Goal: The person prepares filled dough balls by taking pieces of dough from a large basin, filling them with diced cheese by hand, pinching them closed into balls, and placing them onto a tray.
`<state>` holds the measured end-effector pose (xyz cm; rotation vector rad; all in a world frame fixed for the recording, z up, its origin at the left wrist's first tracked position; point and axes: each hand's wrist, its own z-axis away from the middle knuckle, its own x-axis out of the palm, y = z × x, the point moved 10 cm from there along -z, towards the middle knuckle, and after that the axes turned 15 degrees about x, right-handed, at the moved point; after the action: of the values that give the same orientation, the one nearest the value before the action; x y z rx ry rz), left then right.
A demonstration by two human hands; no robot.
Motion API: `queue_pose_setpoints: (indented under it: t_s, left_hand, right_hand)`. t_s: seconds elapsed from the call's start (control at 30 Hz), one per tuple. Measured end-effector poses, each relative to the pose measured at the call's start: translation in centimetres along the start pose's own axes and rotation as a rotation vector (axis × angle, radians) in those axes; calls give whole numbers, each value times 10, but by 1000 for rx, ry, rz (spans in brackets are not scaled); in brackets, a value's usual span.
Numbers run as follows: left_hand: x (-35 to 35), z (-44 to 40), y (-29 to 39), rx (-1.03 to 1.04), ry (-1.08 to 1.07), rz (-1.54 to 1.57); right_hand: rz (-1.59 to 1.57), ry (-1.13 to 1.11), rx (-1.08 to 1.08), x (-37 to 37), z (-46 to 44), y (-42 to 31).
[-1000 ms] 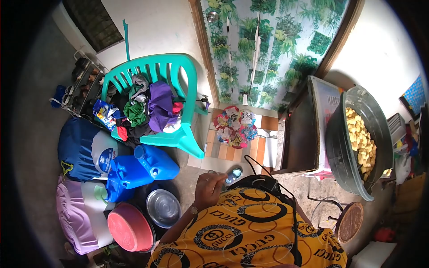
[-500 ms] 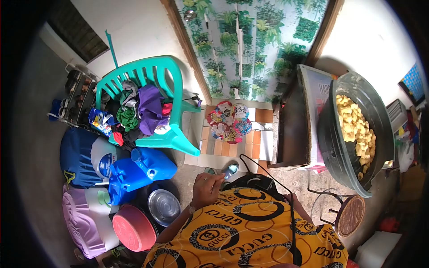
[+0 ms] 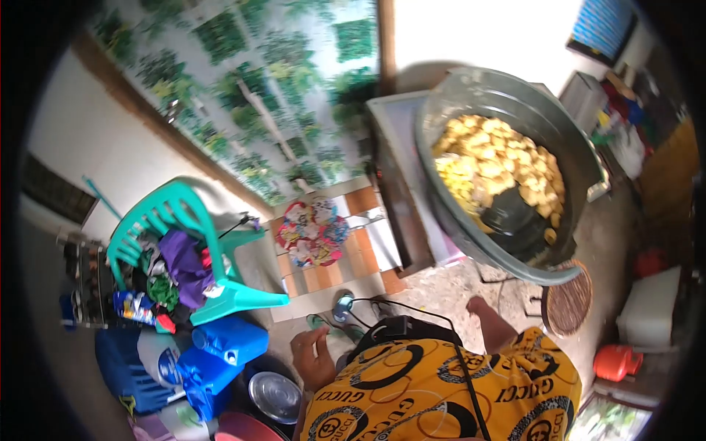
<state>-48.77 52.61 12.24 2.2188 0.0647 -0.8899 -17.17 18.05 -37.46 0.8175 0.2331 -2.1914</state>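
Note:
My left hand (image 3: 313,359) hangs at the left of my yellow patterned shirt (image 3: 412,382), fingers loosely bent and nothing visible in them. Below and left of it lies a metal lid or basin (image 3: 276,397). My right hand (image 3: 478,307) sticks out low on the other side, over the concrete floor; its fingers are too small and blurred to read. It is nearest the large dark tub (image 3: 441,213), which holds many yellow, peeled-looking pieces (image 3: 507,158). The tub rests on a box-like stand (image 3: 401,140). A black cord runs down my front.
A green plastic chair (image 3: 243,298) piled with clothes stands left, with blue jugs (image 3: 232,339) below it. A round colourful mat (image 3: 312,234) lies on tiles before the plant-patterned door (image 3: 243,95). A round stool (image 3: 568,301) and a red tank (image 3: 616,362) are right.
My view has turned to the right, so the tub sits nearer the middle and the chair farther left. My left hand's fingers have loosened from a pinch; my right hand has come into view.

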Motion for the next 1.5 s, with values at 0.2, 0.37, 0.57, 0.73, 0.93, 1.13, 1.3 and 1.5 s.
queue_pose_setpoints:
  t_s: [0.2, 0.37, 0.57, 0.73, 0.93, 1.13, 1.3, 1.5]
  left_hand:
    - [2, 70, 6, -56, 17, 43]
    - [-15, 99, 66, -137, 298, -32]
    - [-3, 220, 91, -88, 414, 35]
    - [14, 260, 111, -353, 441, 96]
    - [8, 228, 155, -311, 484, -79]
    - [86, 188, 164, -320, 454, 125]
    - [159, 71, 249, -95, 428, 138]
    - [256, -31, 365, 382, -123, -85]
  right_hand:
    - [-249, 236, 455, -9, 29, 98]
    - [-589, -190, 396, 85, 59, 129]
    - [-701, -451, 353, 103, 130, 212]
    - [-550, -745, 442, 27, 205, 283]
    - [-606, 100, 366, -253, 301, 341]
    - [-625, 862, -50, -444, 249, 358]
    - [-282, 742, -6, -487, 124, 369]
    - [-255, 758, -7, -505, 17, 383]
